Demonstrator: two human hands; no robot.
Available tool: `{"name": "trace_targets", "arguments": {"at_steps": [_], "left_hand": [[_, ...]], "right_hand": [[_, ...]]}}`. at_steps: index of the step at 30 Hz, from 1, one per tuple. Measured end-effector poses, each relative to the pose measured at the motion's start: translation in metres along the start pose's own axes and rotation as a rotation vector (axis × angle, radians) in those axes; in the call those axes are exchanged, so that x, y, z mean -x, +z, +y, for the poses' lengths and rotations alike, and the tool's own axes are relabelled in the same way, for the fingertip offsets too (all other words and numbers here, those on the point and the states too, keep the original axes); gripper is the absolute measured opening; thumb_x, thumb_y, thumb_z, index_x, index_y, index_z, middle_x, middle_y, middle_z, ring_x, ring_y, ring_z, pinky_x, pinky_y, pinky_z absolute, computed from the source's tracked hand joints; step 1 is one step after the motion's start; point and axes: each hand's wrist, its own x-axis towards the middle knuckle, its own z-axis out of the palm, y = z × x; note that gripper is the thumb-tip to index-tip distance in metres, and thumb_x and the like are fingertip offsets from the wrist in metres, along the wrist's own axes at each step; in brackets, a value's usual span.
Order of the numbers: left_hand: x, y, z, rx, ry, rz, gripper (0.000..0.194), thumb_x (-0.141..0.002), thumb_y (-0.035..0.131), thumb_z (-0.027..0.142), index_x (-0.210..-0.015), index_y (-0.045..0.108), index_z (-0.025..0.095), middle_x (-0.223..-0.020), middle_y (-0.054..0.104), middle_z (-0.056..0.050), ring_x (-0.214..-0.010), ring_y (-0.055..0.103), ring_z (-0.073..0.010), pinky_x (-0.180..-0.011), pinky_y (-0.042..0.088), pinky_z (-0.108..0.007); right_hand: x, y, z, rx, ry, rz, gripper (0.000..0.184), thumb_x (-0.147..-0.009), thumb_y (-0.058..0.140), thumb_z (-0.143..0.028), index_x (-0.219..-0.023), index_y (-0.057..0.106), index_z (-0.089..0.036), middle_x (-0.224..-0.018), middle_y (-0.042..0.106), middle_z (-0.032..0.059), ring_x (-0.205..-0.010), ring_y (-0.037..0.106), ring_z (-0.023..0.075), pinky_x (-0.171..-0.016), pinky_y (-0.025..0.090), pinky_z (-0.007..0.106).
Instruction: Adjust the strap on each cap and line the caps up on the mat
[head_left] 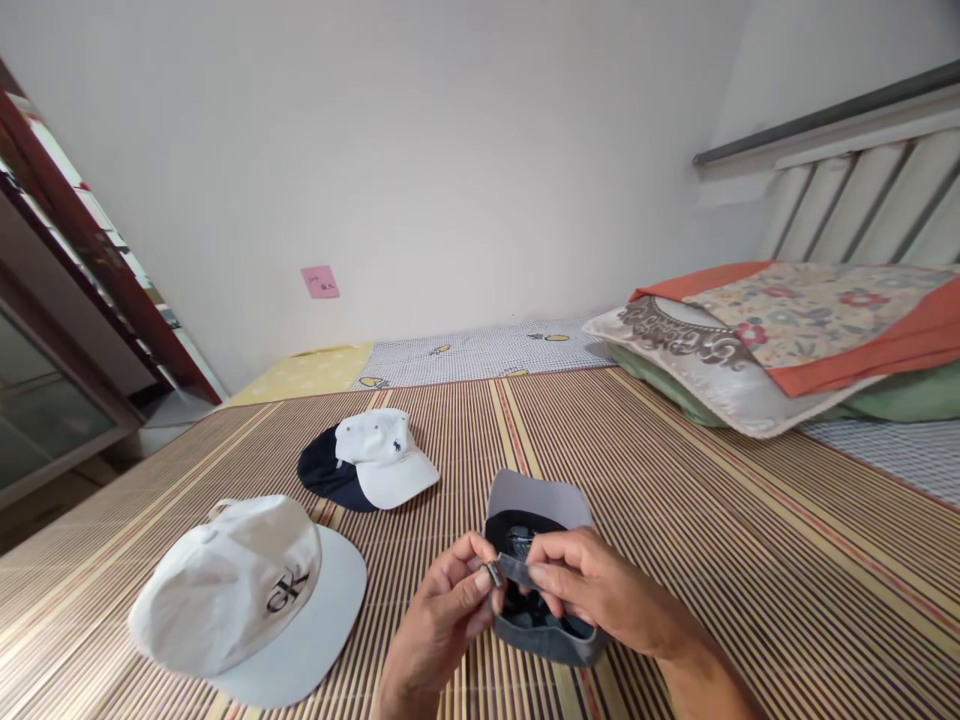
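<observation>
Above striped matting (720, 540) by a white wall (465, 170), left fingers (466, 592) pinch a clasp (493, 573), right fingers (553, 579) a strap (514, 569).

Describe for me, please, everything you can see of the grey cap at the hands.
The grey cap looks like fabric, with a paler brim and a dark inside. It seems to rest opening up on the striped mat, brim pointing away from the person. The left hand pinches a small metallic-looking buckle; the right hand holds the grey strap. Whether the strap passes through the buckle is unclear.
</observation>
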Motion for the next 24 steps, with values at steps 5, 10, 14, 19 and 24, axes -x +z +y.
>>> {"name": "trace_targets", "arguments": {"at_steps": [5,10,14,19,24], "left_hand": [[-0.0005,0.0027,-0.0001,0.017,-0.008,-0.023,0.026,-0.086,0.085,0.033,-0.09,0.065,0.017,-0.068,0.061,0.001,-0.053,0.034,-0.0048,-0.046,0.018,-0.017],[-0.0005,0.0022,-0.0007,0.024,-0.028,-0.045,0.025,-0.087,0.084,0.033,-0.091,0.064,0.017,-0.069,0.062,0.001,-0.053,0.036,-0.0047,-0.047,0.019,-0.017],[-0.0014,0.0028,-0.0011,0.011,-0.04,-0.074,0.026,-0.089,0.081,0.034,-0.092,0.063,0.017,-0.067,0.062,0.002,-0.048,0.03,-0.0031,-0.046,0.018,-0.018],[-0.0033,0.0057,-0.0008,0.0,-0.026,-0.073,0.028,-0.088,0.082,0.036,-0.091,0.062,0.017,-0.065,0.063,0.002,-0.045,0.027,-0.0025,-0.045,0.017,-0.019],[-0.0035,0.006,-0.0022,-0.013,-0.027,-0.088,0.029,-0.088,0.082,0.037,-0.089,0.061,0.017,-0.065,0.064,0.002,-0.044,0.028,-0.0017,-0.045,0.017,-0.019]], "right_hand": [[0.0004,-0.0007,0.0015,0.028,0.017,-0.006,0.022,-0.097,0.057,-0.029,-0.079,0.067,-0.019,-0.062,0.057,-0.0031,-0.051,0.039,0.0094,-0.046,0.027,0.022],[-0.0008,0.0007,0.0035,0.05,0.027,-0.008,0.031,-0.101,0.057,-0.038,-0.078,0.064,-0.019,-0.064,0.061,-0.0022,-0.05,0.043,0.0083,-0.048,0.03,0.021],[-0.0028,0.0039,0.0031,-0.009,0.036,0.018,0.033,-0.101,0.057,-0.046,-0.085,0.064,-0.018,-0.072,0.066,-0.0005,-0.044,0.042,0.0062,-0.043,0.028,0.021],[-0.0011,0.0031,0.0021,0.066,-0.019,0.035,0.026,-0.099,0.06,-0.035,-0.081,0.068,-0.019,-0.062,0.058,-0.0039,-0.056,0.049,0.0101,-0.056,0.037,0.023],[0.0013,0.0012,0.0002,0.077,-0.046,0.009,0.027,-0.098,0.063,-0.036,-0.078,0.069,-0.02,-0.063,0.059,-0.0035,-0.06,0.053,0.0122,-0.06,0.039,0.025]]}}
